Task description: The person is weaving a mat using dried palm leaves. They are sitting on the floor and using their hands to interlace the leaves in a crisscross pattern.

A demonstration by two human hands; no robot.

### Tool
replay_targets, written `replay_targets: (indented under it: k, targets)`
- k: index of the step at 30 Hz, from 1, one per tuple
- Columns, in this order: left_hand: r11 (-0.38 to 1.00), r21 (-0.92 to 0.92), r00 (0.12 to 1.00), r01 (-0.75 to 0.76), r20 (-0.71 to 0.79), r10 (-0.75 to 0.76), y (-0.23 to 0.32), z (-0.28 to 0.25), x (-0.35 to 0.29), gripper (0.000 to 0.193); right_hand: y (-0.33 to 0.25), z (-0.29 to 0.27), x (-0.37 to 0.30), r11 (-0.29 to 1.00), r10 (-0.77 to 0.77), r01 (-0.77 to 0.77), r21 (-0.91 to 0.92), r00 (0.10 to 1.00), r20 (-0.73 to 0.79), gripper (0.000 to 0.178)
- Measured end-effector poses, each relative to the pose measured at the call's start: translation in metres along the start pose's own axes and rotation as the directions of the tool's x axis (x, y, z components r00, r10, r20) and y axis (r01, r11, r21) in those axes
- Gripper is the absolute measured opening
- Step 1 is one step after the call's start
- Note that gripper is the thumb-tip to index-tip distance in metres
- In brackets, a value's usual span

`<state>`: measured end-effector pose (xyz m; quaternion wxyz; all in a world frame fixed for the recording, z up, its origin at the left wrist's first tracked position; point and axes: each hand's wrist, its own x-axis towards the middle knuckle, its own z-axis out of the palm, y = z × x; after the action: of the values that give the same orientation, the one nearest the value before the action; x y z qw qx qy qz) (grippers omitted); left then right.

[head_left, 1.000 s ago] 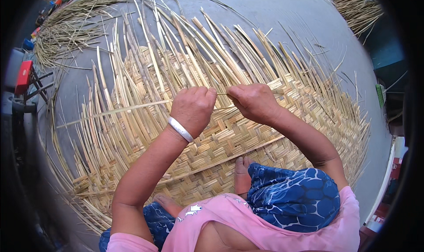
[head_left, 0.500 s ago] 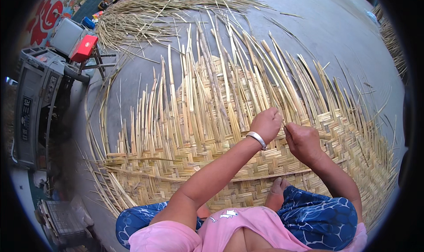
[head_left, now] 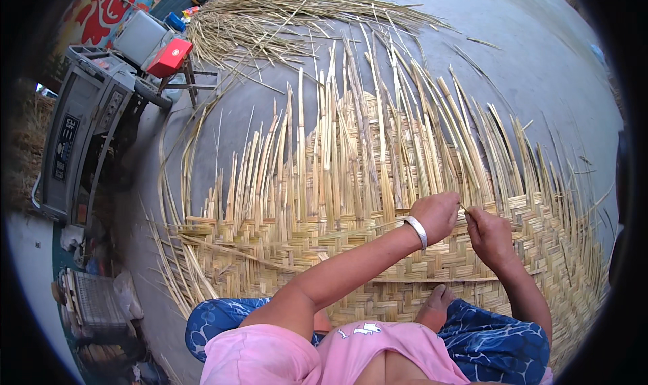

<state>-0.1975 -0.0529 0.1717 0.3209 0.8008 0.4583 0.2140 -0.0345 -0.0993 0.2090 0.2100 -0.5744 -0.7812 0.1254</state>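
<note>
I sit on a large woven reed mat [head_left: 378, 297] whose flat splints cross in a zigzag weave. Beyond the woven part, loose reed strips [head_left: 327, 176] stand out side by side toward the far edge. My left hand [head_left: 437, 217], with a silver bracelet [head_left: 417, 232] on its wrist, is closed over the mat. Just to its right my right hand [head_left: 491, 235] is closed too, thumb against the fingers. Between the two hands shows the thin end of a reed strip [head_left: 463, 208], gripped by both. Most of that strip is hidden by my fingers.
A heap of loose reeds [head_left: 250, 24] lies on the grey floor at the far left. Left of the mat stand a grey vehicle [head_left: 84, 128] and a red box [head_left: 169, 58] on a stand. A wire rack [head_left: 96, 300] sits at the lower left.
The view has shifted, so the whole scene sits further right and lower. Both hands remain close together over the weave, closed as before, with slightly altered wrist angles.
</note>
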Motion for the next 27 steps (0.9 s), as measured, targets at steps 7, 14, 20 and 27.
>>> replay_targets:
  k: [7, 14, 20, 27]
  targets:
    - [0.988, -0.108, 0.987, 0.107, -0.112, -0.119, 0.005, 0.001, 0.010, 0.018, -0.010, -0.005, 0.006, 0.989, 0.058, -0.054, 0.135, 0.998, -0.033, 0.007]
    - [0.823, -0.445, 0.922, 0.353, 0.314, -0.226, -0.078, -0.042, 0.015, 0.020, -0.001, -0.022, 0.005, 0.906, 0.041, -0.046, 0.421, 0.999, 0.021, 0.013]
    - [0.991, -0.020, 0.981, 0.129, 0.150, -0.125, -0.097, 0.015, -0.005, 0.035, 0.148, -0.065, 0.018, 0.760, 0.366, 0.116, 0.639, 0.737, -0.568, 0.018]
    - [0.938, 0.312, 0.972, 0.149, 0.127, -0.196, -0.101, 0.027, -0.011, 0.023, 0.220, -0.057, 0.004, 0.338, 0.869, -0.010, 0.941, 0.387, -0.308, 0.019]
